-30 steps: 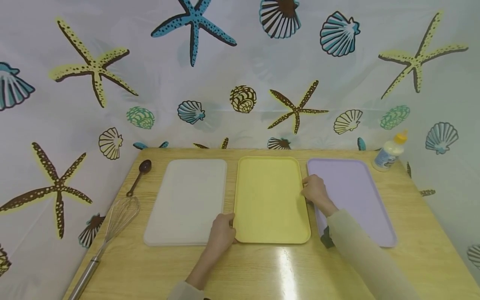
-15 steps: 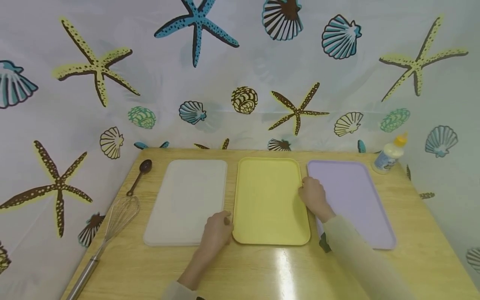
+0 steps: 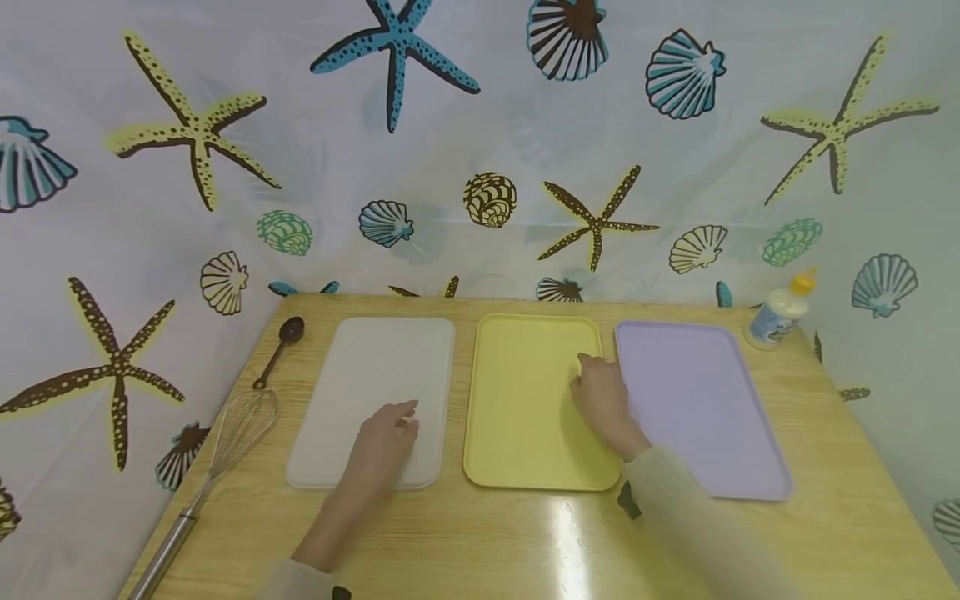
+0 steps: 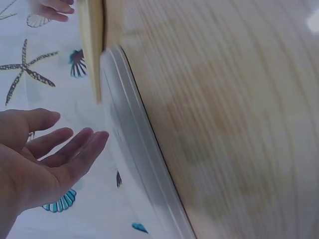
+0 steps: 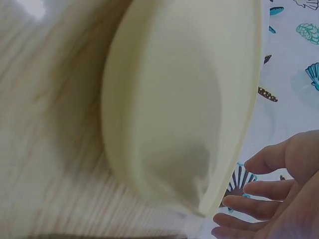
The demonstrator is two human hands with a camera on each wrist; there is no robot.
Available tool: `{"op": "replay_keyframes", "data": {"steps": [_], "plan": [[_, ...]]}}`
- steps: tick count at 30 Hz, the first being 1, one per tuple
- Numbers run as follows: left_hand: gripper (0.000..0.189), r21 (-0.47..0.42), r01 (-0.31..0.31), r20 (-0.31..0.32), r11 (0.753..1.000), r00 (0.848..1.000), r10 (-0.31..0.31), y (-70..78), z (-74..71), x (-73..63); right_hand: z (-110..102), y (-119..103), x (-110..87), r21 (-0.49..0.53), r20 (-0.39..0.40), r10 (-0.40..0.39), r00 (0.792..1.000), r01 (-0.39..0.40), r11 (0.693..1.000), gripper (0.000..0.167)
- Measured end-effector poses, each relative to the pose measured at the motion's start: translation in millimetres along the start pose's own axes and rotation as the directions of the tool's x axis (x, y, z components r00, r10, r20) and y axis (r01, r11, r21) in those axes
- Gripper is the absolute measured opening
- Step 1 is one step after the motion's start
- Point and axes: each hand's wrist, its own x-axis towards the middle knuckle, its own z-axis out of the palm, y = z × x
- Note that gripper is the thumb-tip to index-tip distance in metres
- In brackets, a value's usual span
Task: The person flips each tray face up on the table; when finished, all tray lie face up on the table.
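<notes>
Shell-and-starfish-printed white cloth [image 3: 450, 150] backs the pale wooden bench [image 3: 465, 542]. Left hand [image 3: 378, 442], grip loosely spread, is over a white rectangular tray [image 3: 382, 358]; right hand [image 3: 606, 396], grip likewise spread, over a shallow yellow rectangular tray [image 3: 525, 408], which a low-dragging sleeve [image 3: 690, 517] could skew into the neighbouring lilac rectangular tray [image 3: 705, 408].

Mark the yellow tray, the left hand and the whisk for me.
Yellow tray [image 3: 528, 400]: head view, middle of its bare floor.
Left hand [image 3: 381, 446]: head view, back of the hand.
Whisk [image 3: 180, 525]: head view, upper part of its handle.
</notes>
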Motion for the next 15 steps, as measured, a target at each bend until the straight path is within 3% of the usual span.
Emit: {"op": "replay_keyframes", "data": {"steps": [3, 10, 15], "plan": [[0.045, 0.071, -0.017, 0.005, 0.997, 1.000, 0.017, -11.1, -13.2, 4.9, 4, -7, -0.3, -0.014, 0.001, -0.029, 1.000, 0.029, 0.999, 0.035], [0.053, 0.228, -0.072, -0.033, 0.971, 0.996, 0.082, -36.5, -32.6, 16.1, 12, -35, -0.2, 0.014, 0.092, -0.012, 0.996, 0.011, 1.000, 0.039], [0.054, 0.289, -0.092, -0.063, 0.953, 0.991, 0.115, -54.1, -39.8, 19.4, 22, -50, -1.2, -0.032, 0.061, -0.082, 0.995, 0.084, 0.996, 0.038]]}}
